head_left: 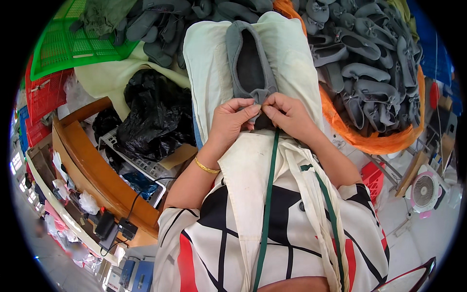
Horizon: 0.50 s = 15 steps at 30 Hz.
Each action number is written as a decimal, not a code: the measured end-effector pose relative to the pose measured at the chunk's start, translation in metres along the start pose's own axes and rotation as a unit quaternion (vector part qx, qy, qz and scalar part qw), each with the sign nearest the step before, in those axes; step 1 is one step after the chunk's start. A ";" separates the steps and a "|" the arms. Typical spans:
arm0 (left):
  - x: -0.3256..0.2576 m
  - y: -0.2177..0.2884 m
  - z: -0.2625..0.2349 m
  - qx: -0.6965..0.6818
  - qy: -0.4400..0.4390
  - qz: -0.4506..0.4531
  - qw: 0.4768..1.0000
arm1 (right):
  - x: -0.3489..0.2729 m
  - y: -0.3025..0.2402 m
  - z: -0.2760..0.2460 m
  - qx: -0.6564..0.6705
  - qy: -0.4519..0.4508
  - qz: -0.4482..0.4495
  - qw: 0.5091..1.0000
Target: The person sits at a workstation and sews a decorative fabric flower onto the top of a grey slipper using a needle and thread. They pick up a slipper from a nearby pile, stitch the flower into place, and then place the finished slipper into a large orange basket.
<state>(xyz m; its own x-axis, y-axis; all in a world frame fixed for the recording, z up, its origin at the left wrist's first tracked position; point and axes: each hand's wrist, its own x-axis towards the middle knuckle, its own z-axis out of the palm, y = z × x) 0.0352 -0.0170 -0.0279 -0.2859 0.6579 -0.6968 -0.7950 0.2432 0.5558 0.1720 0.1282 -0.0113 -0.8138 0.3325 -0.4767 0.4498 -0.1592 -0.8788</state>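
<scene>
A soft grey slip-on shoe lies on the white cloth over my lap, its heel away from me and its toe toward me. On the toe is a small grey bow. My left hand is closed, its thumb and fingers pinching the bow from the left. Close against it, my right hand is closed in a pinch at the bow's right side. Whether a needle or thread is between the right fingertips is too small to tell. The hands partly hide the toe.
An orange sack of similar grey shoes stands at the right. More grey shoes are piled at the far left by a green crate. At left are a black plastic bag and a wooden table; a fan stands right.
</scene>
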 end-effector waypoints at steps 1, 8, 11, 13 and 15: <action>0.000 0.000 0.000 -0.006 0.001 0.002 1.000 | 0.000 0.003 0.000 -0.009 -0.001 -0.023 1.000; 0.001 0.001 0.000 -0.016 0.006 0.003 1.000 | 0.003 0.010 -0.008 0.023 -0.044 -0.049 0.998; 0.000 0.002 0.000 -0.017 0.010 -0.001 1.000 | 0.005 0.013 -0.008 0.029 -0.047 -0.063 0.997; 0.000 0.002 -0.001 -0.014 0.009 -0.003 1.000 | 0.005 0.012 -0.006 0.028 -0.042 -0.068 0.996; 0.000 0.004 -0.003 0.003 0.011 -0.016 1.000 | 0.003 0.001 -0.007 0.038 -0.042 0.014 0.998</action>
<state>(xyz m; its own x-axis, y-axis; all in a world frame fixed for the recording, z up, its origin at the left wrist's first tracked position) 0.0304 -0.0180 -0.0267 -0.2718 0.6345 -0.7235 -0.8005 0.2682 0.5360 0.1723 0.1352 -0.0137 -0.8305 0.2485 -0.4986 0.4465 -0.2385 -0.8624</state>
